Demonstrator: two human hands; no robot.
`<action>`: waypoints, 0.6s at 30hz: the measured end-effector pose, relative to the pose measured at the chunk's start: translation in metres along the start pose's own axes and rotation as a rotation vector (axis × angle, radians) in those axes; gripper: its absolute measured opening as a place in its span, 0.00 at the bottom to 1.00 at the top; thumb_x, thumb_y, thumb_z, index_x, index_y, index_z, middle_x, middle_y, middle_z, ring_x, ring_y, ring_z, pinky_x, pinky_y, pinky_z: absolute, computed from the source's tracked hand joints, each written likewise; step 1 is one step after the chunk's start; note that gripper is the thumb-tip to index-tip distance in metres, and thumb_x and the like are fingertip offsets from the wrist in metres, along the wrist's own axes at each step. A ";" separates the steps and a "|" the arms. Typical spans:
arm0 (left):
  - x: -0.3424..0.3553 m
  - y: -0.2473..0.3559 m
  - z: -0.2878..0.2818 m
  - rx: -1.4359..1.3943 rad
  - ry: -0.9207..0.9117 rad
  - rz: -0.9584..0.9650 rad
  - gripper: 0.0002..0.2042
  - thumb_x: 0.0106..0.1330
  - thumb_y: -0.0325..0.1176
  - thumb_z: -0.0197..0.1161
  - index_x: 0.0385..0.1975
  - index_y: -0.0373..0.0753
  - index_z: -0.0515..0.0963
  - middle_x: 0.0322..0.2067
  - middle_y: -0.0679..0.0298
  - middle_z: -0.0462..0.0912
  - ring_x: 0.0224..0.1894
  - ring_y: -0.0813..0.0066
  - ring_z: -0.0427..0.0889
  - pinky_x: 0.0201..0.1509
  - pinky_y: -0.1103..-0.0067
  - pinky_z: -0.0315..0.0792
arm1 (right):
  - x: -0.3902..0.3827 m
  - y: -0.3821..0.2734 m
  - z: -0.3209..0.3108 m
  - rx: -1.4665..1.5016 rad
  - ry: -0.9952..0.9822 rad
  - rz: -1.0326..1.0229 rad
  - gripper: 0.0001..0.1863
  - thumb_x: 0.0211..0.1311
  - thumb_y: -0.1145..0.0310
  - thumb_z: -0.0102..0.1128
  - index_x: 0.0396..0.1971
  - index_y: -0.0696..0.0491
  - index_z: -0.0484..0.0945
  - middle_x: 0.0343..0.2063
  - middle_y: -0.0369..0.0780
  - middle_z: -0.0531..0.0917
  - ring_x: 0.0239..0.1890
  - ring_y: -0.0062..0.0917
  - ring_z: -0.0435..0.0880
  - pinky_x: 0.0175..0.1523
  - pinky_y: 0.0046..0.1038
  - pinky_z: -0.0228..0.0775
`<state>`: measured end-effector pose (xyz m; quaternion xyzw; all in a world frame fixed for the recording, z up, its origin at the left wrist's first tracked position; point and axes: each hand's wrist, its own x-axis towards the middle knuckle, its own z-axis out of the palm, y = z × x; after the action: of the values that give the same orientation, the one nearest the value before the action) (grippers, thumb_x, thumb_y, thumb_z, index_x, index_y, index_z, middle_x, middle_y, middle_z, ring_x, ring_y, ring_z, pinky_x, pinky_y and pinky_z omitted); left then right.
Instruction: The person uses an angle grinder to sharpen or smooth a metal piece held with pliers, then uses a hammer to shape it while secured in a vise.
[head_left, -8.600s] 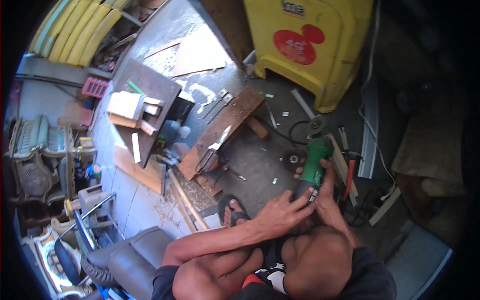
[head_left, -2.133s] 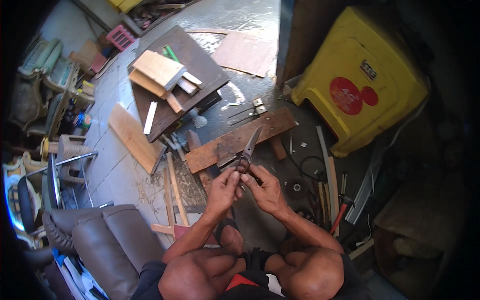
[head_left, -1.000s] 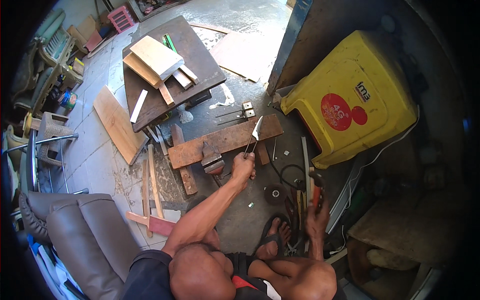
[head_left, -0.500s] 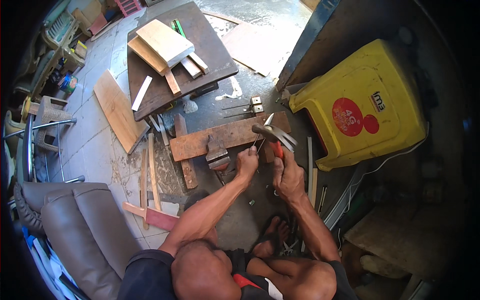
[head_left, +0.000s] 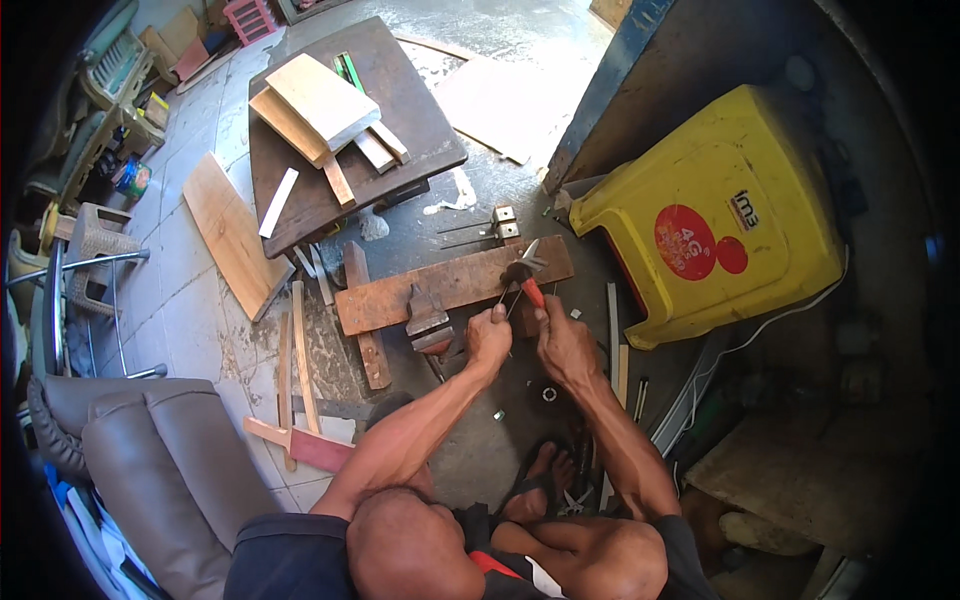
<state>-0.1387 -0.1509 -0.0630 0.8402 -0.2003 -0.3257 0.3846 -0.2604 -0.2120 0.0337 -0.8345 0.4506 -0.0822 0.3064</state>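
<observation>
My right hand (head_left: 568, 345) is closed around the red handle of a claw hammer (head_left: 531, 292). The hammer's dark head is over the right part of a worn wooden beam (head_left: 455, 283), its claws pointing away from me. Just to the left, my left hand (head_left: 489, 340) is closed on a thin metal rod (head_left: 515, 303) that stands near the beam's near edge. The rod's lower end and what lies under the hammer head are hard to make out. A small bench vise (head_left: 428, 322) is fixed to the beam left of my hands.
A metal block with two thin rods (head_left: 505, 222) lies beyond the beam. Boards (head_left: 325, 105) are stacked on a low dark table (head_left: 420, 130). A yellow plastic stool (head_left: 715, 220) stands at right, a brown padded seat (head_left: 170, 470) at left. A pink-bladed saw-like tool (head_left: 318, 450) lies near my left arm.
The hammer has come down onto the beam area and turned, its claws swinging from the right to point away. My right hand has shifted slightly left; my left hand keeps its grip.
</observation>
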 end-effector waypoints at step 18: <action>-0.008 0.007 0.004 -0.051 -0.038 -0.054 0.22 0.78 0.47 0.53 0.34 0.34 0.84 0.34 0.43 0.86 0.40 0.38 0.85 0.46 0.54 0.75 | -0.017 -0.004 0.001 0.077 0.115 -0.028 0.14 0.81 0.62 0.48 0.57 0.51 0.65 0.27 0.61 0.83 0.34 0.63 0.84 0.36 0.59 0.72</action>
<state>-0.1477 -0.1522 -0.0562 0.8289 -0.1763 -0.3567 0.3933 -0.2670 -0.1964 0.0377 -0.8223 0.4521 -0.1514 0.3106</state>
